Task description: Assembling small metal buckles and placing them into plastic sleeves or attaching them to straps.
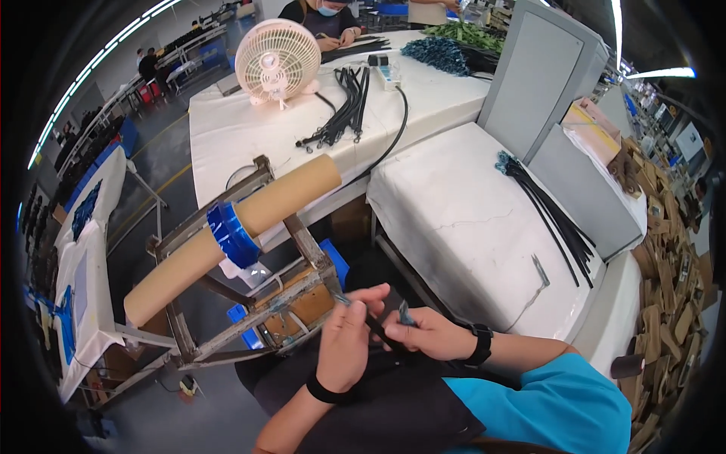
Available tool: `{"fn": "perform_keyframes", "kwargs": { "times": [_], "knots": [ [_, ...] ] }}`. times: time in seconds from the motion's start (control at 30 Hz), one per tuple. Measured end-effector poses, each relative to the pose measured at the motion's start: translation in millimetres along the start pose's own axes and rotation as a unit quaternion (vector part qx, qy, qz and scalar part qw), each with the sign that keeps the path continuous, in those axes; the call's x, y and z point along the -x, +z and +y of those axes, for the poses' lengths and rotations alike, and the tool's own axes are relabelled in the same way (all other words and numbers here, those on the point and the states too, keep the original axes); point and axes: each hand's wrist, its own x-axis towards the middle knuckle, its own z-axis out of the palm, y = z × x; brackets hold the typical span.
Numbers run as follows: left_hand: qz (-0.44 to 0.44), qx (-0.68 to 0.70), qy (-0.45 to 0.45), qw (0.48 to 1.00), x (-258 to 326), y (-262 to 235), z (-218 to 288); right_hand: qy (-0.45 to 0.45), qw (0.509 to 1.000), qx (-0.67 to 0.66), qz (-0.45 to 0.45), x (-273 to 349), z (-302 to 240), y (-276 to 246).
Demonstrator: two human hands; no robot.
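Observation:
Both hands are close together above my lap, with a short stretch of black strap [376, 330] running between them. My left hand [344, 346] pinches the strap, and a small bluish tip shows above its thumb. My right hand [429, 334] has its fingers curled round the strap's other side. A bluish-grey pointed piece [406, 313] sticks up from that grip; I cannot make out whether it is the strap's wrapped end. To the right, a bundle of black straps [550, 219] with blue-wrapped ends lies on the white-covered table [454, 197]. Small metal snips [540, 270] lie nearer me.
A cardboard tube [295, 193] carrying rolls of blue tape [233, 234] rests on a rusty metal frame [306, 246] at left. Farther off stand a fan [277, 64], more black straps [344, 110] and a co-worker [321, 23]. A grey box [529, 76] rises at right.

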Motion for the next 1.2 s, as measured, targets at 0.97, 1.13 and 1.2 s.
{"fn": "perform_keyframes", "kwargs": {
  "times": [0.97, 1.13, 1.2],
  "knots": [
    [0.108, -0.044, 0.133, 0.984, 6.9, -12.7, 3.9, -0.097, 0.958, 0.256, 0.081, -13.9, 42.2, 24.4],
    [0.049, -0.252, 0.148, 0.955, 17.9, -28.1, 25.1, 0.048, 0.834, 0.548, -0.036, 15.2, 86.8, -48.9],
    [0.069, -0.303, 0.099, 0.945, 12.7, -16.0, 18.4, -0.056, 0.846, 0.531, -0.008, 16.9, 56.4, -42.4]
  ]
}}
